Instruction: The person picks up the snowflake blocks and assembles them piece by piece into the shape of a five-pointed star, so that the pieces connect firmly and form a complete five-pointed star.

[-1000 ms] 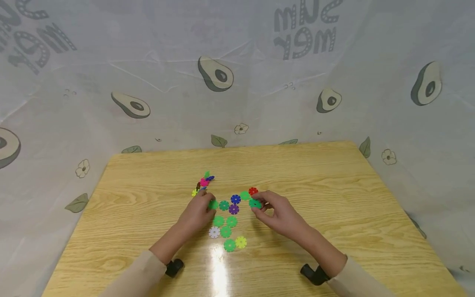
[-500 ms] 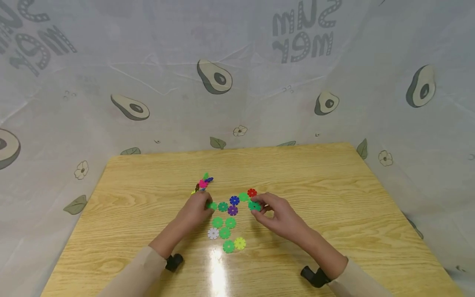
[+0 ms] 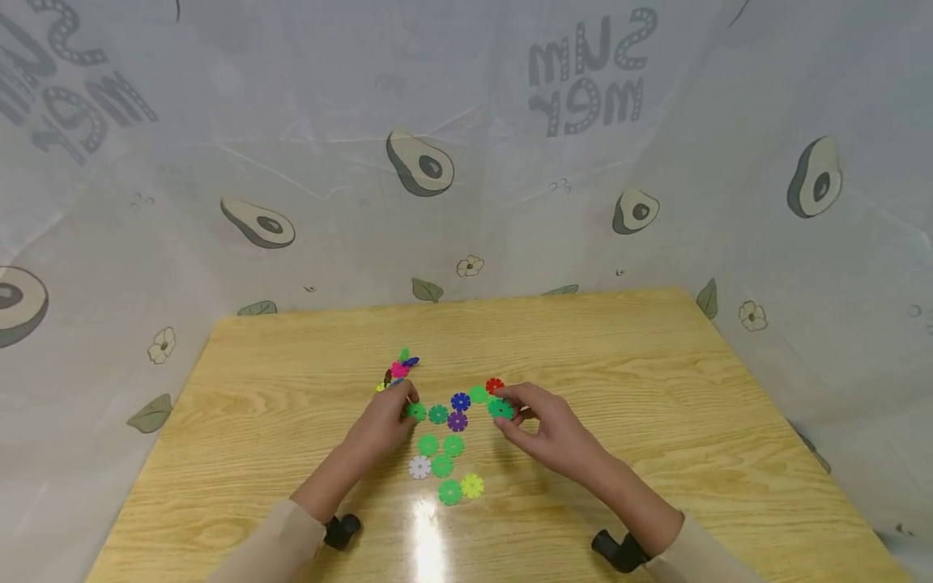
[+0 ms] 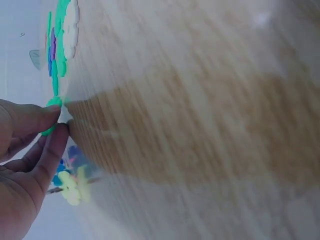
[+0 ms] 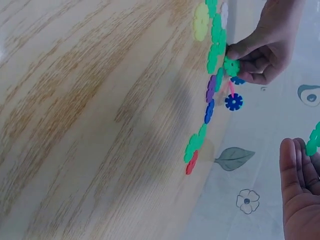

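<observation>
On my feed, beyond a yellow notched plastic disc [image 3: 472,486], my right hand [image 3: 543,419] pinches a teal notched plastic disc [image 3: 500,410] aloft; my left hand [image 3: 386,414] pinches a bright-green notched plastic disc [image 3: 416,412], near the multicoloured plastic-disc cluster [image 3: 399,371]. I'd grip rims lightly, slots clear.

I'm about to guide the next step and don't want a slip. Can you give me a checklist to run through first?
1. Left hand has a grip on a green disc: ok, pinched.
2. Right hand has a grip on a darker green disc: ok, pinched.
3. Darker green disc lifted off the table: ok, the right wrist view shows them apart.
4. Red disc free of the right hand: ok, the right wrist view shows a gap.
5. The two held discs meeting, if joining is intended: not ok, apart.
6. Left hand's disc off the table: cannot tell.
</observation>
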Demonstrator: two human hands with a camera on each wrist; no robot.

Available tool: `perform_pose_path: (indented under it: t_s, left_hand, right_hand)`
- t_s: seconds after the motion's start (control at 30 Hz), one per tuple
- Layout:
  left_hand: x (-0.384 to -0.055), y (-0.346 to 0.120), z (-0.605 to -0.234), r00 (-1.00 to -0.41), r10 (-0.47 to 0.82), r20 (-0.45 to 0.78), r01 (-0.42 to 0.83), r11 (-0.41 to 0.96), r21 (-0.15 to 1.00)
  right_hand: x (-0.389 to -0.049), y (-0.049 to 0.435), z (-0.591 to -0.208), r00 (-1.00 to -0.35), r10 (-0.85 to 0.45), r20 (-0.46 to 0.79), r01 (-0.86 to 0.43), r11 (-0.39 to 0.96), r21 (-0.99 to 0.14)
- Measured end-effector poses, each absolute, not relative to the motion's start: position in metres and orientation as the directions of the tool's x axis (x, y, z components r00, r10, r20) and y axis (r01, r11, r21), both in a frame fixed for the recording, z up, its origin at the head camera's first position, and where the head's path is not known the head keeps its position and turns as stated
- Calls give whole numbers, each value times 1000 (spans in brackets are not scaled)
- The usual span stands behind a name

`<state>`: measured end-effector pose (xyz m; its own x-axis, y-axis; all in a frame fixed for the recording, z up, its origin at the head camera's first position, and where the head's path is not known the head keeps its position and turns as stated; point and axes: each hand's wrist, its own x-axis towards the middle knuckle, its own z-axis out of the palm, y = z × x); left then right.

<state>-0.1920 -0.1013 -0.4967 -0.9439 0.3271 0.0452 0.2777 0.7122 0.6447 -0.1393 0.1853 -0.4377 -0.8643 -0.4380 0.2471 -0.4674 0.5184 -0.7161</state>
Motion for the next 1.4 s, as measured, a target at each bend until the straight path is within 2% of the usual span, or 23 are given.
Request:
perform_pose_path:
  t_s: [0.23, 0.4, 0.5, 0.6, 0.97, 1.4]
  left_hand:
    - [-184, -100, -491, -968, 239, 70, 198, 566, 800]
    - [-181, -92, -465, -973, 212, 94, 159, 312, 937]
    - [-176, -85, -446, -972, 209, 106, 145, 179, 973]
    - [-170, -78, -432, -969, 218, 117, 144, 111, 983]
    - [-154, -67, -416, -943, 271, 194, 215, 48, 975]
    - [-148, -62, -413, -915, 290, 280, 314, 77, 946]
  right_hand:
    - [-138, 183, -437, -863, -428, 269, -479, 524, -704]
    - [-142, 181, -429, -850, -406, 335, -514, 505, -694]
    - [-144, 178, -419, -851, -393, 347, -514, 496, -700]
    - [-145, 175, -411, -860, -383, 337, -498, 491, -714]
    - [-144, 165, -401, -861, -401, 312, -487, 476, -732]
    - [-140, 167, -397, -858, -393, 331, -498, 477, -724]
